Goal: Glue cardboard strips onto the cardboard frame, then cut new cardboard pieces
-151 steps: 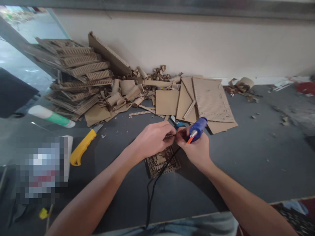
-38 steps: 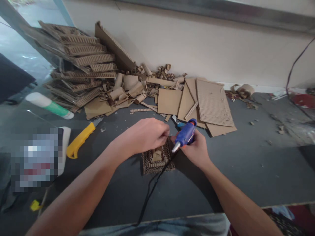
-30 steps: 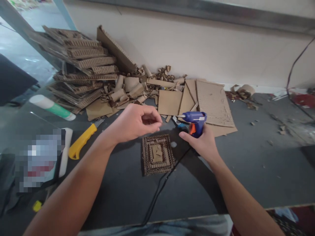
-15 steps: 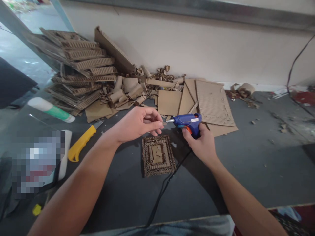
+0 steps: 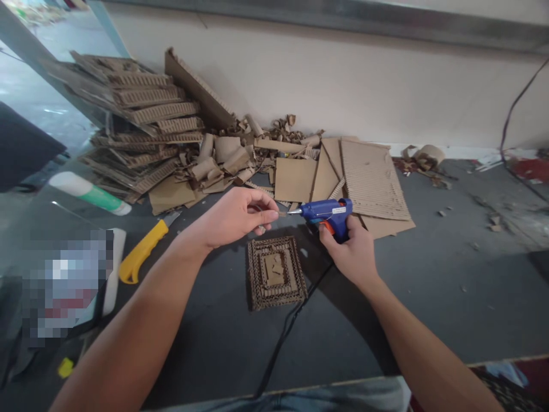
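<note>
My right hand (image 5: 349,249) is closed round the handle of a blue glue gun (image 5: 328,210), thumb near its orange trigger. The gun's metal nozzle points left. Between the thumb and fingertips of my left hand (image 5: 240,214) is a small strip of cardboard (image 5: 282,214), its end at the nozzle's tip; whether they touch I cannot tell. Below both hands, a small rectangular cardboard piece (image 5: 278,297) lies flat on the dark table, built of nested corrugated borders with small bits in its centre.
Stacked corrugated panels (image 5: 146,111) stand at the back left, beside curled cardboard scraps (image 5: 223,151). Flat cardboard sheets (image 5: 373,177) lie behind the gun. A yellow utility knife (image 5: 143,252) and a white-green tube (image 5: 90,193) are on the left. A black cord (image 5: 281,337) crosses the table's front.
My left fingertips have shifted slightly left, and more of the cardboard strip shows between them and the nozzle. The glue gun has barely moved.
</note>
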Demonstrator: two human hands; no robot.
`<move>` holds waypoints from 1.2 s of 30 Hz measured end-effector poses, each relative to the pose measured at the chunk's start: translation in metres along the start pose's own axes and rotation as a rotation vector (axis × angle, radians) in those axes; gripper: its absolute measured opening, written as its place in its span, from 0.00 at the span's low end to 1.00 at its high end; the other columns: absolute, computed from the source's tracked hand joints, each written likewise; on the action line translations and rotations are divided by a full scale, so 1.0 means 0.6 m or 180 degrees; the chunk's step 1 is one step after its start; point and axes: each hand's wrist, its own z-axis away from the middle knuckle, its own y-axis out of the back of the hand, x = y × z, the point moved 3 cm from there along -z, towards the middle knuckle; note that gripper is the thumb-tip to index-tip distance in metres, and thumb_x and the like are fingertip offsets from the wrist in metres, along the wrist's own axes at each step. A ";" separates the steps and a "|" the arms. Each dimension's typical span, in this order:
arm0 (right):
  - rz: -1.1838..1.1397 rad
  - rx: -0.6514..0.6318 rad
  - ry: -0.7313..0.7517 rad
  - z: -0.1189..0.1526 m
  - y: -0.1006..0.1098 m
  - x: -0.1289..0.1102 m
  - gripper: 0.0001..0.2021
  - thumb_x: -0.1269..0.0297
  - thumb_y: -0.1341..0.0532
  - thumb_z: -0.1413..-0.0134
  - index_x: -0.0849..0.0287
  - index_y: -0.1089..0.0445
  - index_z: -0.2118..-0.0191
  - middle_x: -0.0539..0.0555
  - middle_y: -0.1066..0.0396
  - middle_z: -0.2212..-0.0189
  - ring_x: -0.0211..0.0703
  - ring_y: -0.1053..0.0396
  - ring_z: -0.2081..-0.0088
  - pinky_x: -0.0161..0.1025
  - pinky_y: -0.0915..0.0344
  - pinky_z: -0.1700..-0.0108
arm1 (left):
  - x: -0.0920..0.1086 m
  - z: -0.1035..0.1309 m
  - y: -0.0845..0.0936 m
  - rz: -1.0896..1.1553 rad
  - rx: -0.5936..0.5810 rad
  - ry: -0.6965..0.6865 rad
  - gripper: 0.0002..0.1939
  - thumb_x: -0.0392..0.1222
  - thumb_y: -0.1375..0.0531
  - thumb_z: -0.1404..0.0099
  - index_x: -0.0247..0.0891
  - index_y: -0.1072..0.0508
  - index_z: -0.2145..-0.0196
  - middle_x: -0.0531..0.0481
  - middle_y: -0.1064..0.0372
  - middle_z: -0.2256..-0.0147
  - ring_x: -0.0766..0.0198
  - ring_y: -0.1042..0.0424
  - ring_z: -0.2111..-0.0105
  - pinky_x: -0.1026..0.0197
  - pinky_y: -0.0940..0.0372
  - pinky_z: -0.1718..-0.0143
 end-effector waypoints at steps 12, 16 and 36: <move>0.0038 -0.0068 -0.0013 0.001 -0.001 -0.002 0.13 0.53 0.38 0.51 0.54 0.39 0.73 0.39 0.49 0.88 0.32 0.52 0.84 0.34 0.49 0.80 | 0.006 0.002 0.001 -0.0089 -0.0030 -0.0026 0.12 0.49 0.37 0.36 0.36 0.24 0.66 0.49 0.25 0.72 0.68 0.28 0.76 0.66 0.31 0.72; 0.0011 -0.0097 -0.0027 0.002 -0.001 0.000 0.13 0.53 0.38 0.51 0.54 0.40 0.73 0.39 0.48 0.88 0.32 0.51 0.85 0.33 0.49 0.81 | -0.002 0.001 0.004 -0.0078 -0.0053 -0.0063 0.13 0.51 0.38 0.35 0.37 0.24 0.65 0.48 0.24 0.71 0.66 0.27 0.74 0.65 0.30 0.71; 0.0028 -0.0153 0.0067 0.002 0.000 0.001 0.14 0.54 0.37 0.52 0.53 0.43 0.74 0.39 0.48 0.89 0.33 0.51 0.85 0.34 0.51 0.81 | -0.006 -0.001 0.006 -0.0081 -0.0027 -0.0039 0.13 0.50 0.37 0.36 0.37 0.24 0.65 0.48 0.24 0.71 0.66 0.28 0.74 0.65 0.30 0.70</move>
